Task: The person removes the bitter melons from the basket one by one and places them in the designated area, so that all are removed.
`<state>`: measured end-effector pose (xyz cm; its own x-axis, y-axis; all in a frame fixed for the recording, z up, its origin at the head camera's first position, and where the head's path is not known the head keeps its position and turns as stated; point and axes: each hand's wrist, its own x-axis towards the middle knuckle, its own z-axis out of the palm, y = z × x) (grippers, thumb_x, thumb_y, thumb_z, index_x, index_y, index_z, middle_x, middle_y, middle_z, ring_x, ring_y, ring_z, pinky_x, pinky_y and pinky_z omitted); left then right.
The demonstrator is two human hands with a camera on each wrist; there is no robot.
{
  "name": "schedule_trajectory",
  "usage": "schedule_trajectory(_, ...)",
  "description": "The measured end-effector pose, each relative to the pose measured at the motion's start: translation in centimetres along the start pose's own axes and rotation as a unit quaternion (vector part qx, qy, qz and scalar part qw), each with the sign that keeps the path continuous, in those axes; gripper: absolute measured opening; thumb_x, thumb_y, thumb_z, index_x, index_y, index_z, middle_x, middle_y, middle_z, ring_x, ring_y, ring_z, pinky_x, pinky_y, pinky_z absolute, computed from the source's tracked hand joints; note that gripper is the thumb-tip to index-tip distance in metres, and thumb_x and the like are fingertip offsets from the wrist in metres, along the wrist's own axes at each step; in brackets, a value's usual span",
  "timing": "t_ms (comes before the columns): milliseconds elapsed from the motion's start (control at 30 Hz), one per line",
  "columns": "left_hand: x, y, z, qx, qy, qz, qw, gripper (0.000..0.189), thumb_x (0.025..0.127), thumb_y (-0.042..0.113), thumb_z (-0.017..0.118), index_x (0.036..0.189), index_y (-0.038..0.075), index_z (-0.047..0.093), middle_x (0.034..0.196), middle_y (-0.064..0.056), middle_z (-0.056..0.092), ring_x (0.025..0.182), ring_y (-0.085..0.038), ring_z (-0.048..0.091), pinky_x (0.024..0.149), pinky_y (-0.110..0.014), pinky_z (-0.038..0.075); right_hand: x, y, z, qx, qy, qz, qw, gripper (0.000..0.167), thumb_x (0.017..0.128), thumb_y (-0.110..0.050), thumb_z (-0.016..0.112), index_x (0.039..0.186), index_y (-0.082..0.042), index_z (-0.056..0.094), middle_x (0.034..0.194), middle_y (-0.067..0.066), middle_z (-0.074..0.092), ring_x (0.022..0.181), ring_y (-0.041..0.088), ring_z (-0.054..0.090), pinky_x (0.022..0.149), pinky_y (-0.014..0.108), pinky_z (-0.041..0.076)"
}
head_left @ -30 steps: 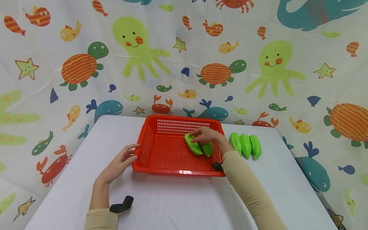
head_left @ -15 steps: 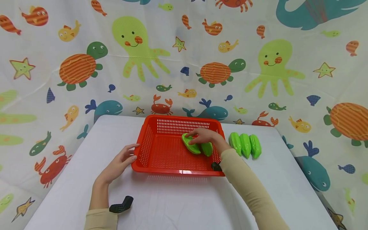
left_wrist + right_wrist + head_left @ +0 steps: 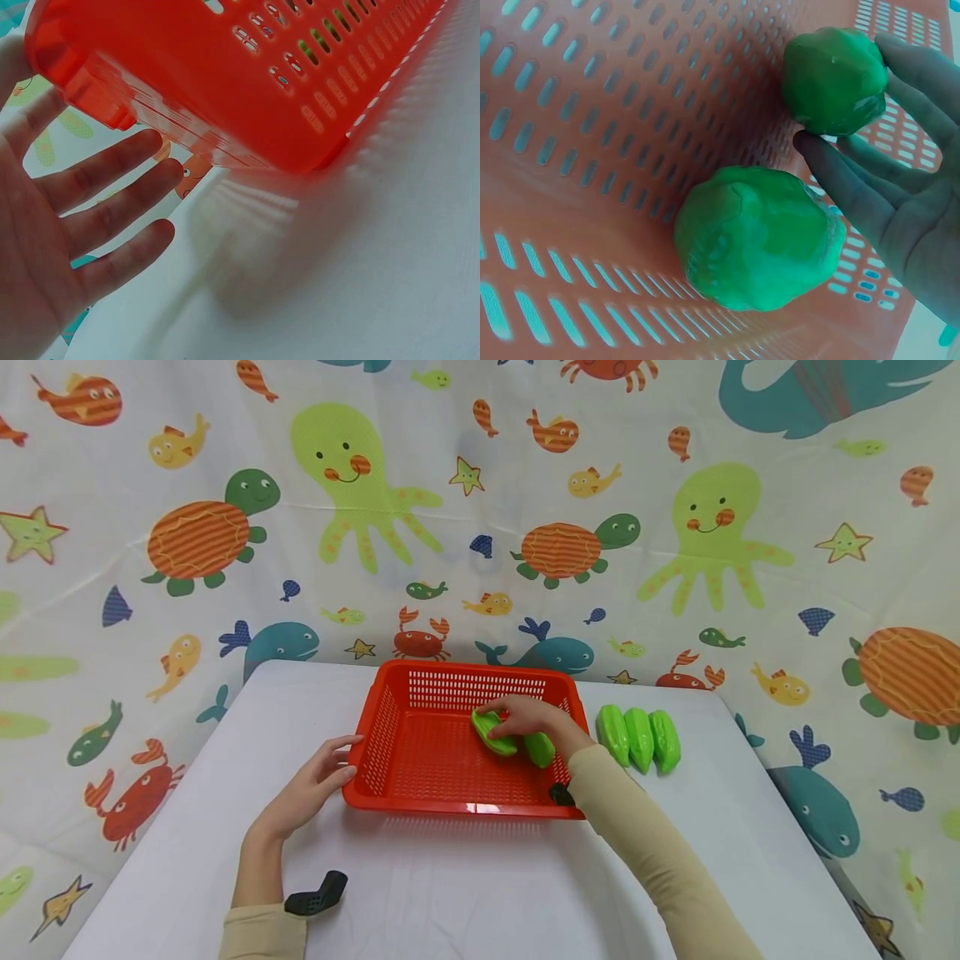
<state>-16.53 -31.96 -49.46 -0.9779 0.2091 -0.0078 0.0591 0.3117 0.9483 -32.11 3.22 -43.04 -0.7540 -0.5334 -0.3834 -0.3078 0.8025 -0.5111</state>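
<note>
In the head view a red plastic basket [image 3: 450, 811] with slotted walls stands on the white table. My left hand [image 3: 313, 783] is at its left rim, touching it; in the left wrist view several fingers [image 3: 112, 206] are extended, apart from the basket wall. My right hand [image 3: 521, 714] is inside the basket, pinching a long, shiny, ridged green vegetable [image 3: 491, 733] between thumb and fingers. In the right wrist view this held vegetable [image 3: 832, 79] shows end-on. A second green vegetable [image 3: 540, 749] lies on its right in the basket, partly hidden under the hand.
Three more green vegetables [image 3: 640, 739] lie side by side on the white table [image 3: 450, 885], right of the basket. A patterned sea-animal cloth [image 3: 465, 527] hangs behind the table. A black wrist device [image 3: 318, 895] sits at my left wrist.
My right hand has shifted slightly left inside the basket with the pinched green vegetable, widening the gap to the second one. My left hand has stayed at the rim.
</note>
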Motion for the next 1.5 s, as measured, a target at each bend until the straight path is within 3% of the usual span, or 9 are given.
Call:
schedule_trajectory(467, -0.14, -0.05, 0.06, 0.001, -0.002, -0.002, 1.0, 0.058, 0.097, 0.037, 0.059, 0.149, 0.024, 0.035, 0.145, -0.018, 0.042, 0.13, -0.039, 0.043, 0.096, -0.055, 0.047, 0.0, -0.23, 0.26, 0.002, -0.036, -0.001, 0.9993, 0.053, 0.092, -0.027, 0.068, 0.142, -0.028, 0.052, 0.144, 0.006, 0.047, 0.13, 0.028, 0.041, 0.11, 0.053, 0.033)
schedule_trajectory(1500, -0.1, 0.1, -0.06, 0.0, -0.002, -0.001, 1.0, 0.058, 0.097, 0.037, 0.059, 0.149, 0.025, 0.035, 0.145, -0.017, 0.042, 0.13, -0.039, 0.043, 0.096, -0.055, 0.048, 0.32, -0.05, 0.17, 0.003, -0.024, -0.009, 0.9997, 0.047, 0.089, -0.027, 0.072, 0.134, -0.029, 0.059, 0.137, 0.004, 0.051, 0.124, 0.026, 0.044, 0.108, 0.051, 0.037)
